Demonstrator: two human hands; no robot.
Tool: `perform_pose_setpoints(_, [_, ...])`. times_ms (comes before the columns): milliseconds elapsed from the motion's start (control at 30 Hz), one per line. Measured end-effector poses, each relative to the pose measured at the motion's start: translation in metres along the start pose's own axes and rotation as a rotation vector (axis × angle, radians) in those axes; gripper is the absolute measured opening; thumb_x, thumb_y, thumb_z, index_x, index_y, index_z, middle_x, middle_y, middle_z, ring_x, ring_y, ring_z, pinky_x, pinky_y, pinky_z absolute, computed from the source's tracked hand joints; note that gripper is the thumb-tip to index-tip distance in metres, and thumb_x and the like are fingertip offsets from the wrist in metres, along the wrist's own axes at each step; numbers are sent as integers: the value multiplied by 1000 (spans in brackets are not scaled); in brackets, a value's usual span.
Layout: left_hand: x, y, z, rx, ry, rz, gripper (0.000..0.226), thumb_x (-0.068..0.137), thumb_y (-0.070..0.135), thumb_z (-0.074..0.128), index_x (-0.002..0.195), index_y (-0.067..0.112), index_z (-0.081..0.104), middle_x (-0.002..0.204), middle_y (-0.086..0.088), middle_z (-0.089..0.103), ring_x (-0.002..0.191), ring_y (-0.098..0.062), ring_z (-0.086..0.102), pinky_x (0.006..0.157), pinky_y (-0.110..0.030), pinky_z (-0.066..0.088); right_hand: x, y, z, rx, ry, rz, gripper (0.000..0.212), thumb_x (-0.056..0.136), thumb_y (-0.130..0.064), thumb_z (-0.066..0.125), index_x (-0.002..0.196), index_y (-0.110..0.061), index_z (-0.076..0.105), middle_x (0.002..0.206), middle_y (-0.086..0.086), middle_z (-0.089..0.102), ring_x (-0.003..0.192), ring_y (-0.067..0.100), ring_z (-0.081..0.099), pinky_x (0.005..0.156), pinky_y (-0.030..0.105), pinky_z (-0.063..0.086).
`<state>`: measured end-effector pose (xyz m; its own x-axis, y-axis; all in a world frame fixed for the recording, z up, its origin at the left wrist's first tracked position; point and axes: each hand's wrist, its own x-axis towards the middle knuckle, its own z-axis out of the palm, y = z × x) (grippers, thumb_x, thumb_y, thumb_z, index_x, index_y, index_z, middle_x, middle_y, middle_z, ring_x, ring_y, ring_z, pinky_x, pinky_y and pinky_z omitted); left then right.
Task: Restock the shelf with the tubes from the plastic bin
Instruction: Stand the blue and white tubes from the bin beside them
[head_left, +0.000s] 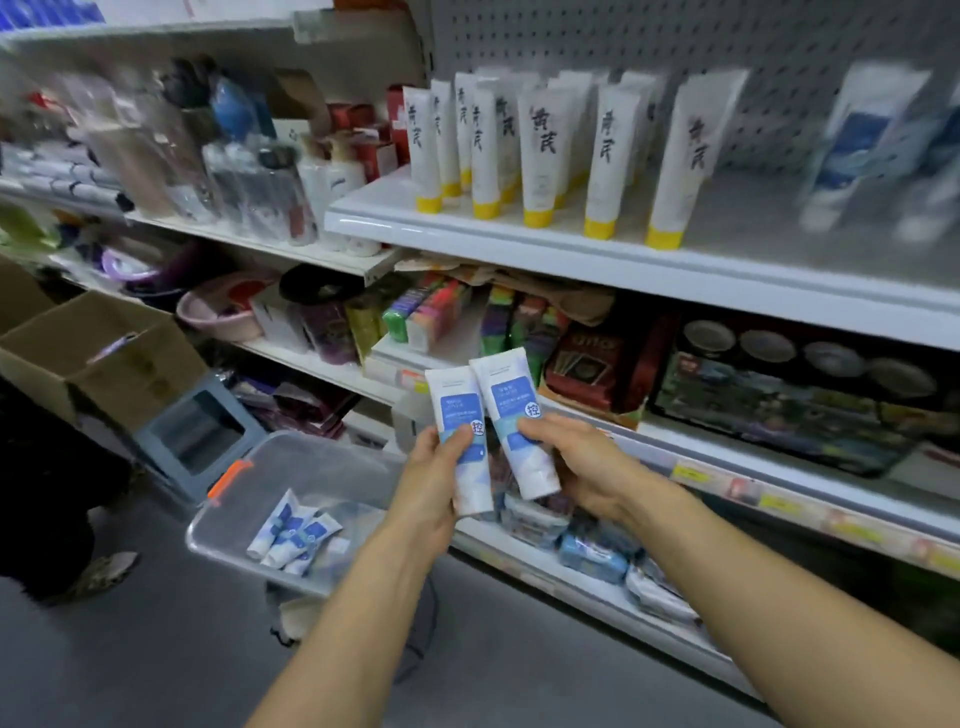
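My left hand (435, 483) grips a white tube with a blue label (460, 400), cap end down. Beside it my right hand (569, 460) grips a second matching tube (511, 395), tilted slightly left. Both tubes are held in front of the lower shelves. The clear plastic bin (244, 525) stands on the floor at lower left, and several more blue-and-white tubes (293, 535) lie in it. On the white upper shelf (519, 244) a few blurred blue-and-white tubes (872, 140) stand at the far right.
White tubes with yellow caps (540, 150) stand in rows on the upper shelf, with bare shelf between them and the blue tubes. Packed goods fill the lower shelves (779, 395). A cardboard box (98, 353) and a grey step stool (197, 431) sit at left.
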<state>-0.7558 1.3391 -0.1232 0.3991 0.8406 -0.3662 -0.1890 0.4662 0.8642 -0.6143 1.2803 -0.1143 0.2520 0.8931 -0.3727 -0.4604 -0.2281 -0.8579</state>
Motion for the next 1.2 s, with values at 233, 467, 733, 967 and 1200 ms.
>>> perform_pose_setpoints(233, [-34, 2, 105, 70, -102, 90, 35, 92, 6, 59, 125, 5, 49, 118, -17, 65, 89, -25, 65, 79, -43, 54, -69, -71, -76, -270, 106, -153, 22, 87, -9, 66, 109, -7, 67, 96, 7, 72, 71, 11, 67, 59, 20, 52])
perform_pose_setpoints(467, [-60, 4, 216, 187, -201, 242, 34, 88, 10, 66, 118, 9, 51, 104, -9, 70, 84, -22, 69, 79, -43, 56, -133, -145, -161, -431, 252, -351, 25, 80, -5, 73, 104, -5, 70, 100, 11, 74, 84, 21, 72, 73, 30, 59])
perform_pose_setpoints(733, [-71, -9, 343, 188, -291, 319, 33, 88, 8, 66, 116, 6, 50, 108, -19, 68, 88, -32, 68, 82, -46, 56, -182, -220, -271, -590, 494, -534, 22, 81, -9, 72, 102, -12, 65, 93, 1, 70, 69, 7, 66, 50, 20, 49])
perform_pose_setpoints(967, [-58, -15, 413, 202, -286, 326, 34, 89, 10, 65, 118, 7, 47, 105, -9, 67, 82, -22, 66, 71, -37, 54, -172, -275, -348, -636, 698, -540, 30, 80, -10, 73, 104, -15, 57, 98, 7, 64, 85, 29, 64, 59, 39, 59])
perform_pose_setpoints(1200, [-30, -7, 447, 230, -305, 319, 30, 90, 10, 64, 113, 8, 45, 98, -7, 65, 77, -19, 65, 67, -37, 55, -123, -301, -392, -810, 800, -536, 39, 77, -21, 73, 112, -16, 57, 113, 10, 67, 97, 32, 65, 79, 52, 56])
